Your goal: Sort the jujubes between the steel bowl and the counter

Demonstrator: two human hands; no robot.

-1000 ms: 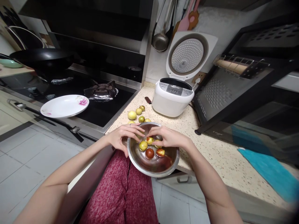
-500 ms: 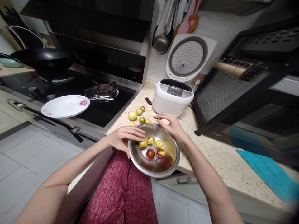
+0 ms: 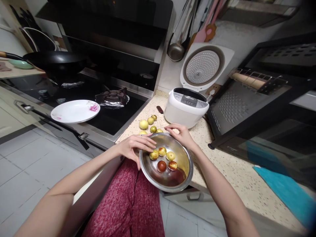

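Observation:
A steel bowl (image 3: 181,158) juts over the front edge of the speckled counter (image 3: 229,164). Several small jujube fruits (image 3: 161,166), green-yellow and red-brown, lie in it. My left hand (image 3: 134,145) grips the bowl's left rim, fingers over the edge. My right hand (image 3: 179,133) hovers at the bowl's far rim, fingers spread, holding nothing. More green fruits (image 3: 143,124) lie loose on the counter just behind the bowl.
An open white rice cooker (image 3: 186,106) stands behind the fruits. A black stove (image 3: 112,98) with a white flowered plate (image 3: 75,111) on its front edge lies to the left, a black wok (image 3: 53,61) beyond. A dark rack (image 3: 247,98) and blue cloth (image 3: 283,184) sit right.
My right hand has lifted out of the bowl, leaving a fruit there, and moved back to the far rim. My left hand stays on the bowl's rim.

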